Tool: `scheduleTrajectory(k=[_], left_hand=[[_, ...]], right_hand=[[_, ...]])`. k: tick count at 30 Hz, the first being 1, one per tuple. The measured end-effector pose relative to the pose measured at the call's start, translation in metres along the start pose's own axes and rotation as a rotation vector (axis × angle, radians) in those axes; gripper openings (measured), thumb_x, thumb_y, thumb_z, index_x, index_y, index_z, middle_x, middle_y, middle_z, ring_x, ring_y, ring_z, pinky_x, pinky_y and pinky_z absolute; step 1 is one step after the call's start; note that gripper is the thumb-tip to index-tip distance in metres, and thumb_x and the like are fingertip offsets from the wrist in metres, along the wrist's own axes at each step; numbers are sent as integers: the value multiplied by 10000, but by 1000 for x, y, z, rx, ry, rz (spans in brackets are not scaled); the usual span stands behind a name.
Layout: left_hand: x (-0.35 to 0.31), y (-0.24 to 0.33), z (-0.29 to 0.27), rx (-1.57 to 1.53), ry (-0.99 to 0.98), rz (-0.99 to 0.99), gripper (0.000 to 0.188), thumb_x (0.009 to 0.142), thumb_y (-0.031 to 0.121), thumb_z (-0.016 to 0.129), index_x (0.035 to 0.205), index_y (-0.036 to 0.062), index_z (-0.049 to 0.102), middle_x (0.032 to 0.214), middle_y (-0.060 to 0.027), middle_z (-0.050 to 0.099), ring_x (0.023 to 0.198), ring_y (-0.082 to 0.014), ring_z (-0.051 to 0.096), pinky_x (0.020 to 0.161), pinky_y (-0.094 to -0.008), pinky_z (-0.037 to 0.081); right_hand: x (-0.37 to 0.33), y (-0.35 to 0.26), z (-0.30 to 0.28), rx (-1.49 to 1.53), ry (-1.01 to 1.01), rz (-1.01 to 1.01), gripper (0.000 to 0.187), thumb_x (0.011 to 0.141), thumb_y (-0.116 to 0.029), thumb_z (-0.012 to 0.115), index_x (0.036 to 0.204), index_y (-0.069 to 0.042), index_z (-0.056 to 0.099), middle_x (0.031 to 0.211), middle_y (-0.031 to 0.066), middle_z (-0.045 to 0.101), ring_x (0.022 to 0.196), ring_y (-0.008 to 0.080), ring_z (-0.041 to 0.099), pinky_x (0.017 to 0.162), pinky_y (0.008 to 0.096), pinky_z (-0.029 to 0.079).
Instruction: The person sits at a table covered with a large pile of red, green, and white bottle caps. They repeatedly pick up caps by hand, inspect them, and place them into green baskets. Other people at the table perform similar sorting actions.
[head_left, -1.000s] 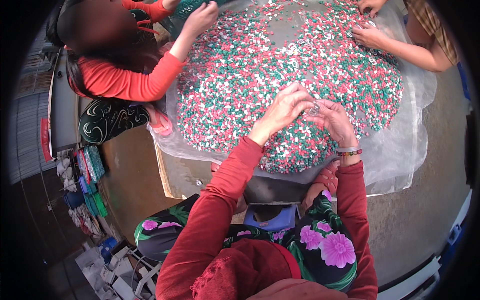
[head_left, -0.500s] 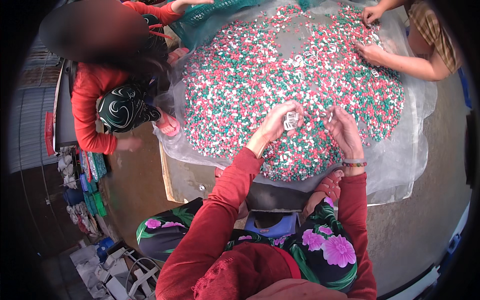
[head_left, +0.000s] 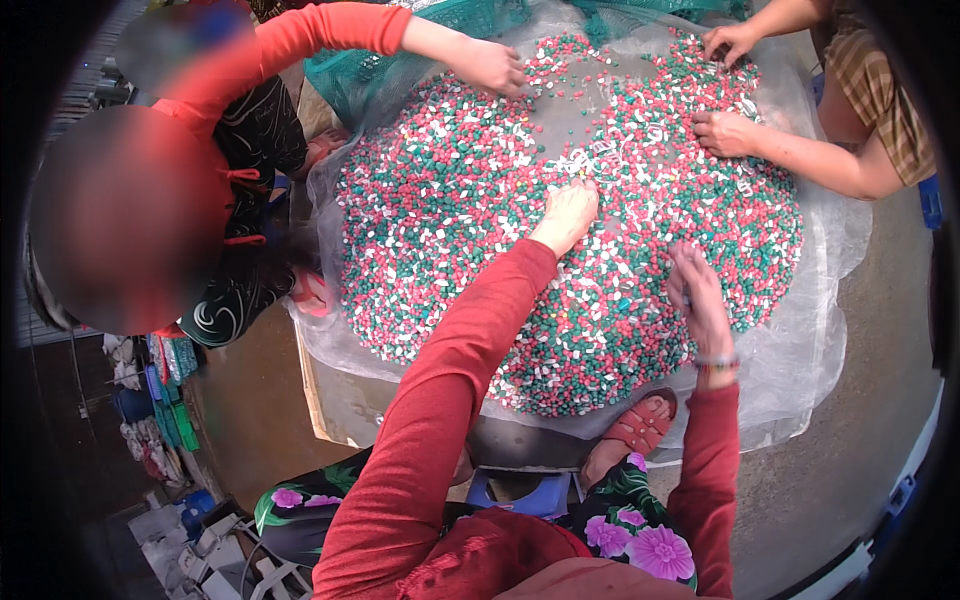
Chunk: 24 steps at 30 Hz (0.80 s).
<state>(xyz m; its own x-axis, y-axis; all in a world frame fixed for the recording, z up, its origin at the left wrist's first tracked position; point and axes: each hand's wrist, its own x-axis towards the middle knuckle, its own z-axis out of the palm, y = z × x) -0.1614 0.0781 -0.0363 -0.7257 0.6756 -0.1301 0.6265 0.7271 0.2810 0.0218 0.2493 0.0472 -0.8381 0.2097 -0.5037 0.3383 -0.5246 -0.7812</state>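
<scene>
A broad layer of small red, green and white pieces (head_left: 450, 240), like plastic beads or pellets, is spread before me. My left hand (head_left: 568, 212) reaches into its middle, fingers curled down beside a cluster of larger white frame-shaped plastic pieces (head_left: 600, 155). Its fingertips are partly hidden, so what they hold cannot be made out. Over the right part of the layer, my right hand (head_left: 702, 295) hovers with fingers loosely extended and apart, slightly blurred, and no object shows in it.
A pale mesh sheet (head_left: 825, 290) lies under the pieces, with green netting (head_left: 350, 72) at the far left. A co-worker's hand (head_left: 490, 68) reaches in from the left; another person's hands (head_left: 728, 134) work at the far right. Beneath me is a blue stool (head_left: 520, 492).
My left hand has moved forward to the white cluster; the white frame pieces it held no longer show in it. My right hand's fingers have straightened. The left co-worker has leaned in, arm stretched over the pieces.
</scene>
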Motion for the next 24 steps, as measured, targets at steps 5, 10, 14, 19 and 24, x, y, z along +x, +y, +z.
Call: scheduleTrajectory(k=[5,10,14,19,24], left_hand=[[-27,11,-48,-641,-53,110,270,892,286,578,936,26,525,754,-108,585,710,-243,602,620,-369,455],[-69,15,-81,-2009,-185,-368,335,957,398,454,778,116,458,707,-4,421,547,-82,410,406,-174,311],[-75,2,-82,-2394,-16,-248,315,952,302,483,707,109,443,854,-57,459,605,-101,427,339,-133,322],[-64,-29,-87,-2306,-102,-164,215,886,65,568,1084,103,492,893,-66,533,568,-50,439,345,-115,301],[-56,-4,-85,-1405,-272,-271,245,856,162,645,1070,46,625,624,31,513,485,-19,440,380,-178,318]], right_hand=[[143,-1,-10,-912,156,-510,384,899,-261,558,1196,-25,501,728,97,572,669,218,569,587,369,434],[204,-21,51,-1327,254,-297,481,853,-285,610,1213,8,482,974,224,634,948,387,604,798,469,483],[197,20,64,-1581,182,-505,296,839,-88,549,1119,-9,490,832,230,613,859,375,623,694,465,517],[102,51,67,-1572,-159,-560,295,835,-21,486,1130,-7,491,854,231,611,773,354,641,662,444,525],[53,47,31,-844,36,-382,280,892,-67,492,1165,-2,508,652,149,608,562,267,617,482,354,467]])
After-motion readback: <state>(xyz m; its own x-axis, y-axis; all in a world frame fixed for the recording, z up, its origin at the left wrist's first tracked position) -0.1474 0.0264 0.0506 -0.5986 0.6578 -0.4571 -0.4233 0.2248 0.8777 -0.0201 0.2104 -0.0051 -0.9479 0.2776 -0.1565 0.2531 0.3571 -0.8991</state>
